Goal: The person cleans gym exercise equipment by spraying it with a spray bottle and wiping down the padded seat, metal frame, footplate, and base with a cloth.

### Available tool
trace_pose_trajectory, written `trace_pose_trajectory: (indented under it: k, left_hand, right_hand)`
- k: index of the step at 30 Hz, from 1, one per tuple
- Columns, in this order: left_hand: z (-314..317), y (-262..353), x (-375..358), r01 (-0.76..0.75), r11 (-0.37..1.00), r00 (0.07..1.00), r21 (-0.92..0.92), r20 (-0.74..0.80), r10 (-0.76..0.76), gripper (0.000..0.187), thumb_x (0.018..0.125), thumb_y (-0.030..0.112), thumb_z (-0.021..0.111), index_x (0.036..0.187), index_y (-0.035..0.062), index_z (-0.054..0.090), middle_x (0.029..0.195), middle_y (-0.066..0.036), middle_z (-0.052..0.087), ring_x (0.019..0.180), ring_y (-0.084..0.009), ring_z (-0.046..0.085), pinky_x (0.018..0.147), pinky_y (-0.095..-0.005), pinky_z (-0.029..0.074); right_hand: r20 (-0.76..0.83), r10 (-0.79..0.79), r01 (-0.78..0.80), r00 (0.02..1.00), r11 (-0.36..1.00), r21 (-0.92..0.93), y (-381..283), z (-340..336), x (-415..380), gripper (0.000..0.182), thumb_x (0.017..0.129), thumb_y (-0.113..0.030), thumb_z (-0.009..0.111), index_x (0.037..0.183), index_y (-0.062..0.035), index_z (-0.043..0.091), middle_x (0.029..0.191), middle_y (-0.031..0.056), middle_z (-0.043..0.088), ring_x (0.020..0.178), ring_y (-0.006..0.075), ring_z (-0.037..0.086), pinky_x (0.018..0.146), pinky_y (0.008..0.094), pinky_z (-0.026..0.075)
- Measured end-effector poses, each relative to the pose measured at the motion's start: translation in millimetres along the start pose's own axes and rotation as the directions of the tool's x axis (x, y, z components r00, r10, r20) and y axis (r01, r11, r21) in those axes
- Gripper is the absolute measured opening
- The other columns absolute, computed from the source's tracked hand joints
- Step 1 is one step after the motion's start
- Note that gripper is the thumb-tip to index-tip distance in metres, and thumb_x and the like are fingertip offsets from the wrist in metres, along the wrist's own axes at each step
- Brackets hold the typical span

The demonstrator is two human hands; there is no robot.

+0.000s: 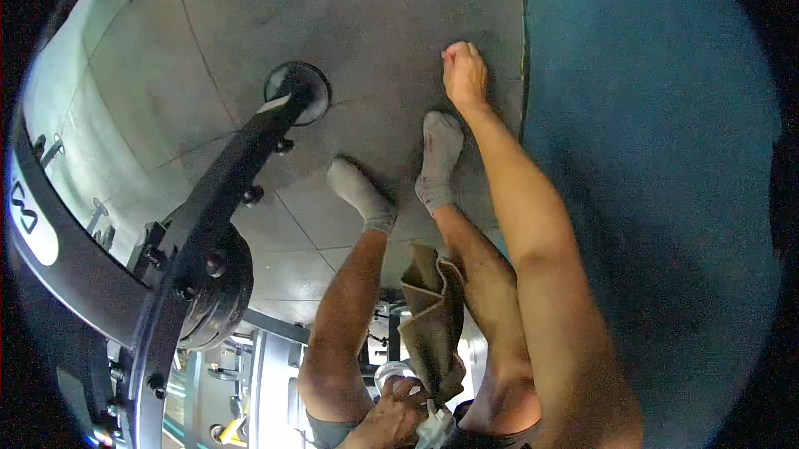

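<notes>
My right hand (466,77) reaches out over the grey floor with its fingers curled closed, just beyond my right foot. What lies inside those fingers, if anything, is hidden. A grey sock (441,149) covers the foot below it, and another grey sock (359,191) is on my left foot. Near my lap, my left hand (389,417) is bent with its fingers closed at the lower end of an olive-brown folded cloth (431,324). This cloth sits between my shins. Beside the hand is a crumpled white piece (435,428) whose kind I cannot make out.
A dark metal machine frame (220,166) with knobs slants along the left, ending in a round foot (297,93). Weight plates (220,295) sit on it. Blue flooring (657,158) borders the grey tiles (374,24) on the right. More gym equipment shows at the bottom.
</notes>
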State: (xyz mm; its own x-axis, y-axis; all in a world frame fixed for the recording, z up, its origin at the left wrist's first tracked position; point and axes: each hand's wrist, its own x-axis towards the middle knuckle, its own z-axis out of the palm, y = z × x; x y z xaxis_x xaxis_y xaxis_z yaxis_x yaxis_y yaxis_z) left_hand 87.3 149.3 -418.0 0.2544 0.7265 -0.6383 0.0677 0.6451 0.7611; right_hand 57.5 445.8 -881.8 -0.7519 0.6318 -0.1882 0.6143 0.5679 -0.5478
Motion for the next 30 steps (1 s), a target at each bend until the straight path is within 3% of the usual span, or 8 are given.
trace_pose_trajectory:
  k: [4,13,19,25,26,28,29,30]
  left_hand:
    - [3,-3,0,0.005,1.0,1.0,0.016,0.003,-0.005,0.047,0.071,0.02,0.064,0.116,0.0067,0.063,0.117,-0.009,0.057,0.118,-0.0329,0.045,0.1,-0.0561,0.033]
    - [-7,-9,10,0.022,0.999,1.0,0.046,-0.001,-0.022,0.043,0.071,0.018,0.065,0.112,0.005,0.063,0.11,-0.009,0.059,0.111,-0.0306,0.049,0.096,-0.0519,0.037]
    - [-4,-14,7,0.025,0.999,1.0,0.042,0.006,-0.026,0.041,0.071,0.016,0.065,0.11,0.0039,0.064,0.105,-0.009,0.06,0.107,-0.0291,0.051,0.094,-0.0491,0.039]
    - [-2,-14,3,0.044,0.998,0.999,0.049,0.018,-0.045,0.038,0.071,0.015,0.065,0.107,0.0028,0.064,0.1,-0.009,0.061,0.103,-0.0276,0.054,0.092,-0.0463,0.042]
    - [2,-12,0,0.057,0.997,0.998,0.056,0.023,-0.059,0.038,0.071,0.015,0.065,0.107,0.0026,0.064,0.099,-0.009,0.061,0.102,-0.0274,0.054,0.091,-0.0459,0.042]
    - [9,-5,-8,0.061,0.994,0.998,0.092,0.02,-0.063,0.037,0.071,0.014,0.065,0.106,0.0022,0.064,0.098,-0.009,0.061,0.101,-0.0269,0.055,0.09,-0.0449,0.043]
    - [14,-5,-12,0.01,0.989,0.998,0.145,-0.057,-0.001,0.046,0.06,0.018,0.07,0.103,0.0013,0.065,0.105,-0.012,0.064,0.107,-0.0324,0.055,0.09,-0.0499,0.043]
    - [21,-10,-14,0.027,0.998,0.999,0.058,-0.038,-0.024,0.047,0.061,0.02,0.07,0.105,0.002,0.065,0.108,-0.012,0.064,0.108,-0.0325,0.054,0.091,-0.0491,0.043]
  right_hand:
    - [0.074,-0.095,0.085,0.993,0.988,0.132,-18,-4,12,0.007,0.086,0.0,0.062,0.091,-0.0019,0.058,0.087,0.0201,0.061,0.082,0.0426,0.061,0.071,0.0489,0.049]
    - [0.404,-0.015,0.111,0.915,0.971,-0.214,-33,-12,37,0.02,0.095,-0.01,0.046,0.108,-0.0017,0.058,0.106,0.0215,0.06,0.097,0.0404,0.063,0.084,0.0476,0.053]
    - [0.321,0.065,0.056,0.945,0.933,-0.356,-36,-2,27,0.02,0.095,-0.01,0.045,0.108,0.0009,0.056,0.107,0.0189,0.061,0.099,0.0347,0.064,0.086,0.0422,0.055]
    - [0.314,-0.031,0.15,0.949,0.92,-0.361,-23,13,23,0.015,0.096,-0.008,0.044,0.103,0.0016,0.055,0.103,0.0206,0.061,0.093,0.037,0.064,0.08,0.0429,0.057]
    - [0.344,0.093,0.027,0.934,0.944,-0.328,-31,3,27,0.015,0.094,-0.004,0.05,0.105,0.004,0.056,0.1,0.0189,0.062,0.085,0.032,0.067,0.075,0.0386,0.058]
    - [0.364,0.299,-0.323,0.882,0.946,0.007,-26,2,21,0.011,0.095,-0.003,0.051,0.103,0.0007,0.058,0.095,0.0182,0.064,0.082,0.0309,0.068,0.071,0.0398,0.058]
    - [0.395,0.394,-0.484,0.83,0.86,0.16,-32,-11,20,0.01,0.095,-0.002,0.052,0.102,-0.0009,0.058,0.093,0.0179,0.064,0.08,0.0303,0.069,0.069,0.0404,0.058]
    - [0.539,0.5,-0.735,0.678,0.436,0.52,-38,-27,14,0.006,0.093,-0.002,0.059,0.099,-0.0034,0.06,0.092,0.0128,0.066,0.08,0.0246,0.067,0.071,0.038,0.058]
